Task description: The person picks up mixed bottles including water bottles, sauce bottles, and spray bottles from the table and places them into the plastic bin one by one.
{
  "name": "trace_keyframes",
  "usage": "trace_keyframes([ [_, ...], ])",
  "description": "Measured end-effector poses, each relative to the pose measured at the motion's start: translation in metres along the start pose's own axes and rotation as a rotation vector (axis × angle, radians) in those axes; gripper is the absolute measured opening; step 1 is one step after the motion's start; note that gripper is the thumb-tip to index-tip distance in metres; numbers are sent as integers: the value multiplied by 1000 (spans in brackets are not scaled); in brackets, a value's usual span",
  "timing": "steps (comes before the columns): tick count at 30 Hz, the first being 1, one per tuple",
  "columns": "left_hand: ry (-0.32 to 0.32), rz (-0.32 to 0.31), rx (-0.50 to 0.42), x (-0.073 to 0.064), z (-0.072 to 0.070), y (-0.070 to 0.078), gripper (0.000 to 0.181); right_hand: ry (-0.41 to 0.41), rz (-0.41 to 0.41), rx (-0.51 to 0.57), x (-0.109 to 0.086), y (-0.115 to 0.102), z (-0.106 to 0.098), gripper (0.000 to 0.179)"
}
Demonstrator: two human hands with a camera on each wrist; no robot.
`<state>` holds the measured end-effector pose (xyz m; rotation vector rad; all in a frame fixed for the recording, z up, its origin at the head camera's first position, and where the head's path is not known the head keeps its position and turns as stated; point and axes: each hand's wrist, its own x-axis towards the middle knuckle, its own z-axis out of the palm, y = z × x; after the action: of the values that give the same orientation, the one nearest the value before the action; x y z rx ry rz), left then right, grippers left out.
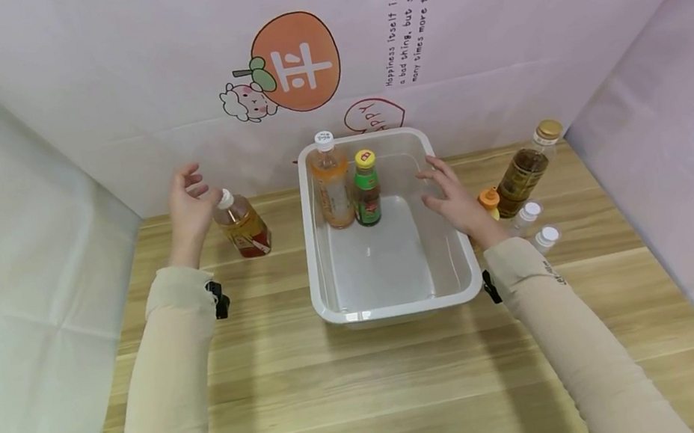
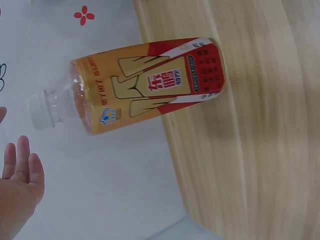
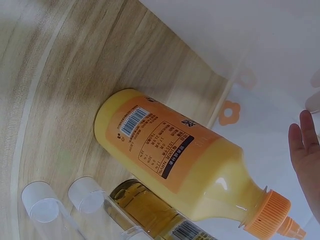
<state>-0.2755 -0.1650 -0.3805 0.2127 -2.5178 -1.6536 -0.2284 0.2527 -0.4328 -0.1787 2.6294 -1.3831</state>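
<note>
My left hand [image 1: 189,210] is raised at the white cap of a drink bottle [image 1: 246,231] standing left of the tub. Its fingers are loosely bent, with nothing in them. In the left wrist view the bottle's orange and red label [image 2: 150,82] faces the camera, beyond my fingers [image 2: 22,160]. Over the right wall of a white plastic tub [image 1: 400,309] reaches my right hand [image 1: 456,201], fingers spread and holding nothing. Nearest to it is a yellow squeeze bottle [image 3: 170,155] with an orange nozzle cap, mostly hidden behind that hand in the head view.
Inside the tub, at its back left, stand an orange drink bottle [image 1: 335,192] and a yellow-capped sauce bottle [image 1: 367,194]. Right of it are an oil bottle [image 1: 523,177] and two clear white-capped bottles [image 1: 527,214]. Printed cloth walls [image 1: 160,72] enclose the wooden table [image 1: 364,410].
</note>
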Motion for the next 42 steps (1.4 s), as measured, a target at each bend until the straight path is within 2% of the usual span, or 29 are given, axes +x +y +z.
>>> trace_keyframes([
  [6, -43, -38, 18, -2, 1, -5, 67, 8, -11, 5, 1, 0, 0, 46],
  [10, -49, -43, 14, -2, 5, -9, 69, 8, -8, 13, 0, 0, 0, 46],
  [18, -28, -25, 15, -2, 12, -14, 68, 9, -15, 11, 0, 1, 1, 47],
  [29, -26, -60, -5, -3, 15, -18, 68, 11, -28, 0, -1, -2, 0, 47],
  [36, 5, -31, 1, -4, 17, -19, 68, 16, -26, -7, 1, 0, 0, 47],
  [42, 16, -37, 6, -5, 19, -20, 68, 18, -19, -9, 0, -1, 0, 47],
])
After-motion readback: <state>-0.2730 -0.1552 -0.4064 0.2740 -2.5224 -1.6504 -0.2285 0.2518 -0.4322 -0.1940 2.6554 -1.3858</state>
